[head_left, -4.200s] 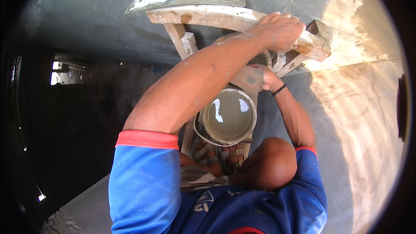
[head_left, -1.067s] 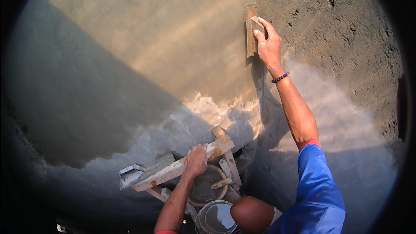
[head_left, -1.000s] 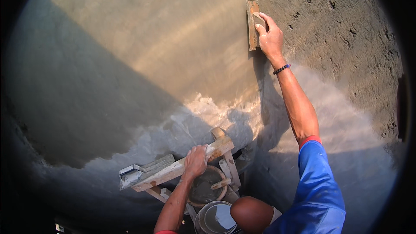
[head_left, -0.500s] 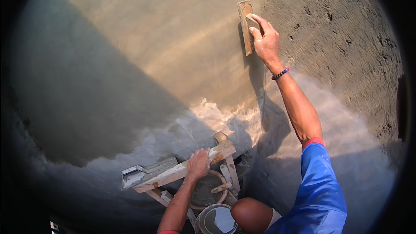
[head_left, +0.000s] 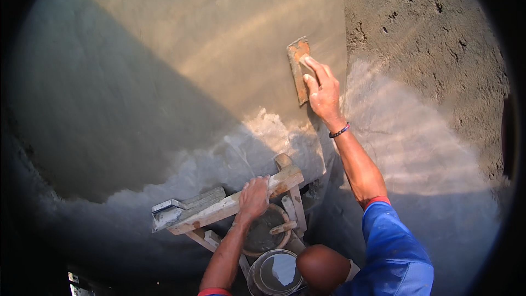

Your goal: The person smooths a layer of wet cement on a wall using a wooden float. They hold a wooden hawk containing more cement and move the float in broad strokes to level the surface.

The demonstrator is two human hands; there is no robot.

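Note:
My right hand [head_left: 324,90] is closed around the handle of a rusty, plaster-smeared trowel [head_left: 298,60]. Its long blade lies on or close against the smooth grey plastered wall [head_left: 219,38], left of the corner line. Lower down, my left hand [head_left: 254,198] grips the top bar of a wooden stand [head_left: 216,212], fingers bent over it. On the bar's left end rests a metal trowel [head_left: 167,211] with a flat grey plank beside it.
Below the bar are a round basin of grey mix [head_left: 262,233] and a bucket [head_left: 274,274] of cloudy water. My bent knee [head_left: 320,268] is beside the bucket. Rougher pitted plaster [head_left: 422,38] covers the wall on the right. Pale patches edge the lower plaster.
My right hand has drawn the rusty trowel down and to the left across the wall. My left hand stays on the wooden bar. The view has shifted slightly.

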